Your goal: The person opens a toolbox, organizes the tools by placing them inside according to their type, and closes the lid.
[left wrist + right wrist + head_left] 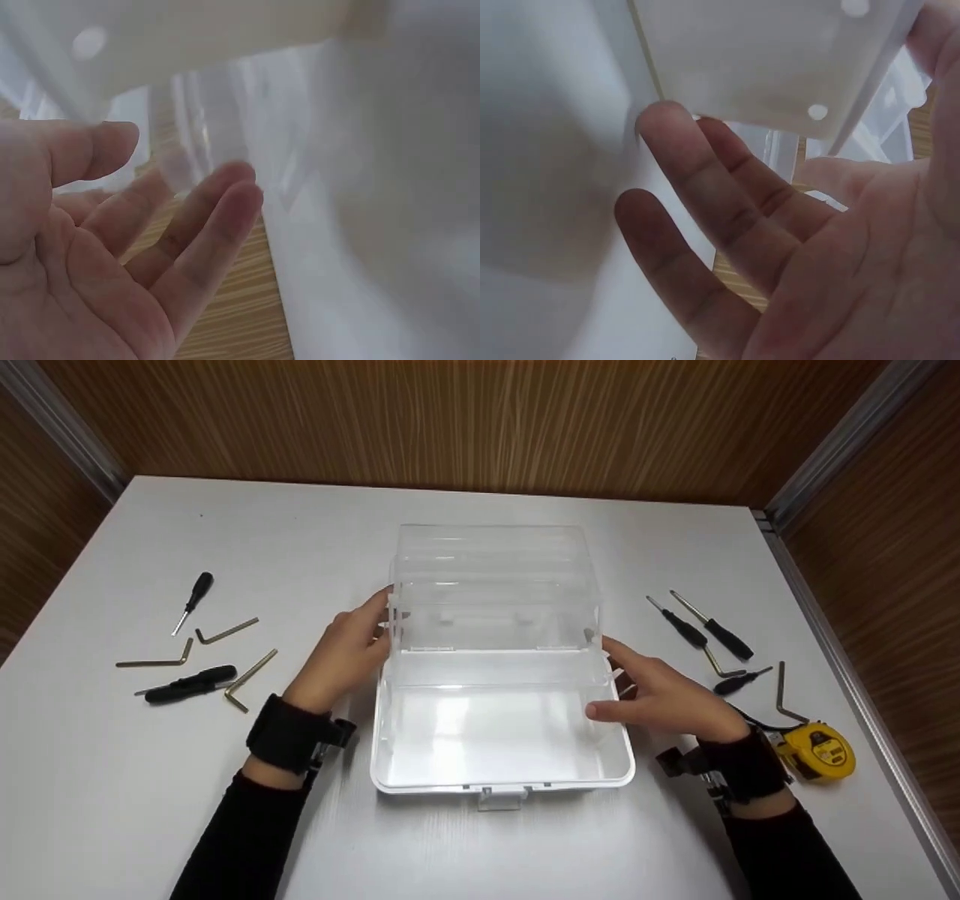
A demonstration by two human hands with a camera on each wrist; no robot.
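A clear plastic box is sitting open mid-table. The left hand and right hand are flanking it, one on each side, fingers straight and loose, touching its side walls without gripping. From overhead, screwdrivers and a yellow tape measure are lying beside the box; the wrist views are showing only palms against cloudy plastic.

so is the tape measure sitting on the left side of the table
No, the yellow tape measure lies on the table by the right hand.
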